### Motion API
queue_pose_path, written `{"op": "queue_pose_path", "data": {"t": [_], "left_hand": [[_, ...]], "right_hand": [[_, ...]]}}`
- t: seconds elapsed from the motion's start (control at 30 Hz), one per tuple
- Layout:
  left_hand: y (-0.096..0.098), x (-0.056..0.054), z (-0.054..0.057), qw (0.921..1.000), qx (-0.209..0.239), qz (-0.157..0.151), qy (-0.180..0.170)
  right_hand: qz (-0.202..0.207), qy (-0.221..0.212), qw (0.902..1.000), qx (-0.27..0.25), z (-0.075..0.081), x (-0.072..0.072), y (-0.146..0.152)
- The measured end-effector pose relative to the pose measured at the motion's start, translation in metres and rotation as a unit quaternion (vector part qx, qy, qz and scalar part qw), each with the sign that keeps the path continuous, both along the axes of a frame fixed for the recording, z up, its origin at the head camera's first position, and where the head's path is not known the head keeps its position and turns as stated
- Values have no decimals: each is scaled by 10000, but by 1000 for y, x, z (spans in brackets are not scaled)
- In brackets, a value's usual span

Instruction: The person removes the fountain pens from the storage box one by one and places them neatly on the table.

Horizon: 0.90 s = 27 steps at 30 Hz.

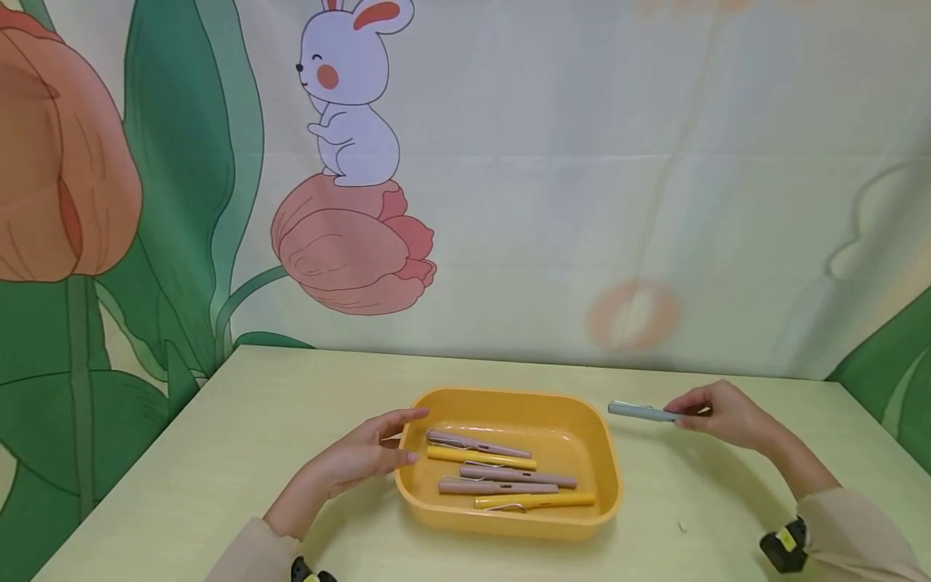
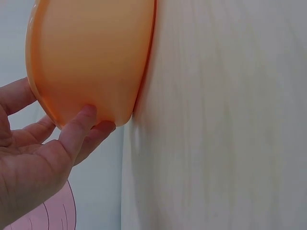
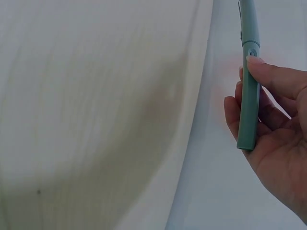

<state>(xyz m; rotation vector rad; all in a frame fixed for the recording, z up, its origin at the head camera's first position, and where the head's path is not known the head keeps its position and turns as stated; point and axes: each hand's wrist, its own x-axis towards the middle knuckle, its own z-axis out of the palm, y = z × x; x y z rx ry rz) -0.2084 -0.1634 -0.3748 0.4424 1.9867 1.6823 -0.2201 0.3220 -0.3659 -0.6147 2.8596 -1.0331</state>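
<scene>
Showing nearest you are your beige sleeves (image 1: 858,529), each with a black device (image 1: 785,546) at the cuff. Farther in, the yellow tray (image 1: 502,525) stands on the pale desk (image 1: 218,453), well inside the desk's left and right edges. Along the tray's near edge lies a yellow pen (image 1: 534,501); behind it, in order, come a mauve pen (image 1: 498,487), a second mauve pen (image 1: 518,475), another yellow pen (image 1: 482,458) and, farthest, a third mauve pen (image 1: 473,443). Your left hand (image 1: 371,447) pinches the tray's left edge, thumb over the rim and fingers against the outer wall. Beyond the tray's right edge, toward the desk's far right corner, your right hand (image 1: 727,416) pinches a blue-green pen (image 1: 640,411) above the desk between thumb and fingers, its capped end directed at the tray's far right corner. Behind the desk's far edge hangs a printed backdrop (image 1: 509,202) with a white rabbit (image 1: 356,121) on a pink tulip (image 1: 349,246).
</scene>
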Motion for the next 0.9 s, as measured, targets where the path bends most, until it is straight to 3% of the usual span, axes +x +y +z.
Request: {"op": "queue_pose_path", "data": {"t": [0.53, 0.9], "left_hand": [[1, -2, 1, 10000, 14, 11, 7], [2, -2, 0, 10000, 4, 46, -68]], "right_hand": [[192, -163, 9993, 277, -18, -8, 13], [196, -276, 9990, 308, -18, -11, 13]]}}
